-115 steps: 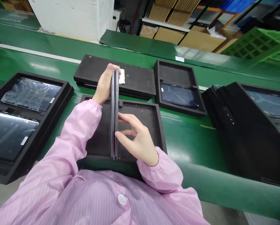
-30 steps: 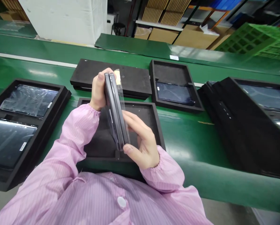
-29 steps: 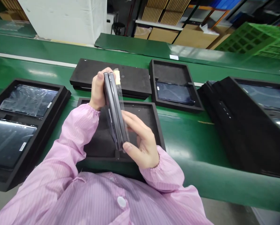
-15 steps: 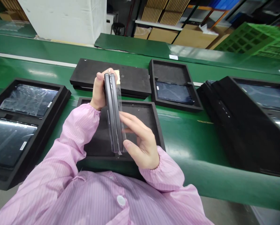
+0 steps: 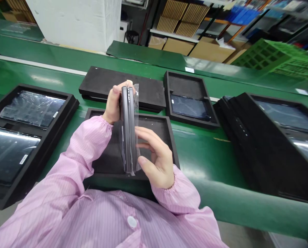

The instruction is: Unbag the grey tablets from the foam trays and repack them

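Two thin dark tablets (image 5: 128,134), face to face and seen edge-on, stand upright in front of me with clear plastic film (image 5: 136,103) around them. My left hand (image 5: 114,105) is closed around their far upper end; part of its fingers is hidden behind them. My right hand (image 5: 157,156) is at the right side, its thumb and fingers apart, fingertips at the film on the right tablet's face. Beneath both hands lies a shallow black foam tray (image 5: 159,137), its dark floor partly covered by the tablets and hands.
On the green conveyor (image 5: 202,151) a left foam tray (image 5: 49,132) holds two film-covered tablets. Further back are a closed black tray stack (image 5: 123,86) and a small tray (image 5: 186,119) with one tablet. More stacked trays (image 5: 257,137) stand at right. A green crate (image 5: 269,58) is beyond.
The tablets have shifted slightly right and turned more upright in my left hand. The film on their right side stands out more. My right hand stays beside them, and the view has tilted slightly.
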{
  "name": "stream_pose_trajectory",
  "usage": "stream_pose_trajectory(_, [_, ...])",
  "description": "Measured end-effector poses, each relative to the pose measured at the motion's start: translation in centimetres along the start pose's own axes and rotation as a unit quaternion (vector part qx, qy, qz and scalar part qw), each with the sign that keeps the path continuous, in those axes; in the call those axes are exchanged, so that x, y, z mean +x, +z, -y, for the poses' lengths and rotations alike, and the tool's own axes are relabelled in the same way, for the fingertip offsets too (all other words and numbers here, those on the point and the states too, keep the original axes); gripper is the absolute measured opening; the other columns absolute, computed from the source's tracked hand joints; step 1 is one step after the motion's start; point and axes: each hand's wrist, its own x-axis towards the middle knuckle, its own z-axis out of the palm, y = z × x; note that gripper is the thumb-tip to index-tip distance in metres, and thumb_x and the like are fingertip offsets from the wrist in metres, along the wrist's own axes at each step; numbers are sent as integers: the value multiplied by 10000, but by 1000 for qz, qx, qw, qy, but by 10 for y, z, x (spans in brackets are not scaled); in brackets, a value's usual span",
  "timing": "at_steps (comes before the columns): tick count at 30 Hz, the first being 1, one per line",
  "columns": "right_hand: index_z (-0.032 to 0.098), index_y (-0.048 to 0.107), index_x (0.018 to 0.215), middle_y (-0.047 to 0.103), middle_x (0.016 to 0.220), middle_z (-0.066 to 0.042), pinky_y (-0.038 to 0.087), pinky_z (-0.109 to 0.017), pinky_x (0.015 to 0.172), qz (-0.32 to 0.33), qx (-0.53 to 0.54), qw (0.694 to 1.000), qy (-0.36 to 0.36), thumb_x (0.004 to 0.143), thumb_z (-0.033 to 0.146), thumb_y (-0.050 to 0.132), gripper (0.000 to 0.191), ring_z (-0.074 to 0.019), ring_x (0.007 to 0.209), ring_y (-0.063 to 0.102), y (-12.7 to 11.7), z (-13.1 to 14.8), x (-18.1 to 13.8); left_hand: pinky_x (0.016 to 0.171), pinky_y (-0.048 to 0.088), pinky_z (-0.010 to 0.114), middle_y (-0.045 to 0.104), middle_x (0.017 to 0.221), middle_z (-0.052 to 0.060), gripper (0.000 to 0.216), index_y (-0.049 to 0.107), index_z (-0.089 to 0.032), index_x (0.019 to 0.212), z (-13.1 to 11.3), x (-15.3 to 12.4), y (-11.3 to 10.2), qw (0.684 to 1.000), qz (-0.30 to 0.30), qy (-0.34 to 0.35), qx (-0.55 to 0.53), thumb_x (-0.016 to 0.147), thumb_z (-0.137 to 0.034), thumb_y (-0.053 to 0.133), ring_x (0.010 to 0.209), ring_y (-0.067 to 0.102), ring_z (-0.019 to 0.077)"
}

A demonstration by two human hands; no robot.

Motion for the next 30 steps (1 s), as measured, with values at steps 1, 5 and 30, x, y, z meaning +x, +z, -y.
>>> stream_pose_trajectory(1, [206, 572, 1256, 560, 1302, -101, 602, -362, 772, -1, -6, 1000, 1, 759, 212, 575, 498, -280, 1190, 546, 0, 0, 0, 456, 297, 302, 379, 495, 9, 744, 466, -208, 554, 0, -1, 0, 1000, -16, -20, -5, 740, -882, 210, 435, 350, 123])
stream_pose_trajectory(5, [203, 556, 1263, 552, 1298, -113, 590, -398, 800, -3, -18, 1000, 1, 754, 253, 585, 512, -299, 1183, 543, 3, 1, 0, 469, 369, 274, 418, 512, 13, 688, 497, -197, 554, -4, -6, 3, 983, -106, -135, -57, 832, -780, 261, 462, 441, 129])
stream_pose_trajectory(30, [224, 369, 1396, 450, 1335, -132, 587, -399, 778, 2, -88, 996, 22, 734, 289, 623, 712, -300, 1200, 491, 6, 19, -4, 658, 487, 258, 641, 745, 34, 422, 598, -211, 713, 5, -32, 8, 950, -252, -176, -52, 940, -513, 410, 752, 626, 174])
